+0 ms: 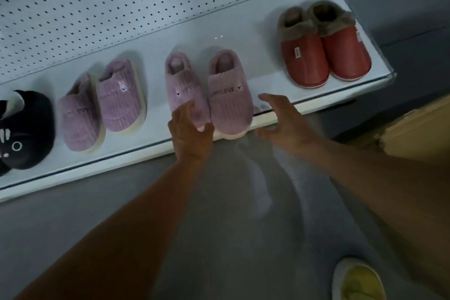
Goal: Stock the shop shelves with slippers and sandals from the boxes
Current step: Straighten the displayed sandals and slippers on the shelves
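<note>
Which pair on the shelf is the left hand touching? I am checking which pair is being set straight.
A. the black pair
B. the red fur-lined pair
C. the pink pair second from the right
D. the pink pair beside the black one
C: the left hand rests on the toe of the pink pair second from the right, with the red fur-lined pair further right.

Left hand point(191, 130) fingers spread, right hand point(283, 118) open — both arms outstretched
</note>
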